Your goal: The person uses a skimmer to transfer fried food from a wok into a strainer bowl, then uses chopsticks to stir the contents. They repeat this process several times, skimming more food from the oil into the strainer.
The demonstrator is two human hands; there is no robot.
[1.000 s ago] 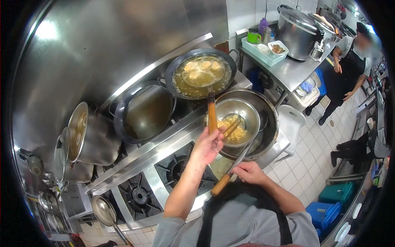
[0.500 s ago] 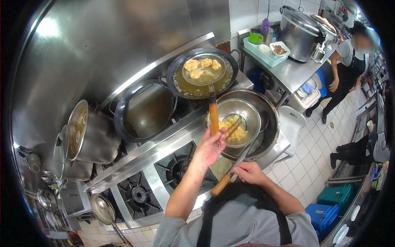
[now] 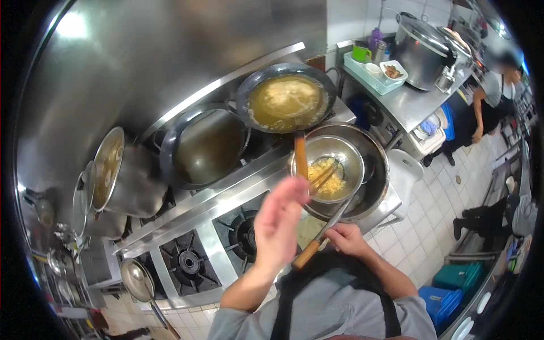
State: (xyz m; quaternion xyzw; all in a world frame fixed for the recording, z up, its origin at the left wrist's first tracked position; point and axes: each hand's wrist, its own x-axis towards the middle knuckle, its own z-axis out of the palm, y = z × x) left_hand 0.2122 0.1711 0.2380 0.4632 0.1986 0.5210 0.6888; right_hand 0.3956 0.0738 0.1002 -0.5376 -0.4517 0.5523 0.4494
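My left hand [image 3: 279,224], smeared by motion, is closed at the lower end of a wooden strainer handle [image 3: 301,157]. That handle reaches to the near rim of a wok of oil [image 3: 258,116], where a pale, foamy mass [image 3: 290,95] shows; the strainer's bowl cannot be made out. Beside it, a metal sieve bowl [image 3: 352,156] with yellow crumbs [image 3: 330,184] and chopsticks [image 3: 323,179] rests over a large basin [image 3: 381,170]. My right hand [image 3: 347,238] is closed on the metal shaft of a wooden-handled tool [image 3: 309,253], whose far end reaches the sieve.
A second wok [image 3: 207,150] and tall pots [image 3: 133,181] stand left. Burners [image 3: 188,262] and a ladle [image 3: 136,277] lie nearer. Back right, a steel counter [image 3: 411,110] bears a tray [image 3: 371,78] and a large cooker [image 3: 422,51]. A person [image 3: 490,105] stands beyond.
The fried pieces and strainer bowl, visible before over the wok, are now lost in foamy oil. My left hand has moved slightly and blurred. The person at right has shifted; the view has moved slightly.
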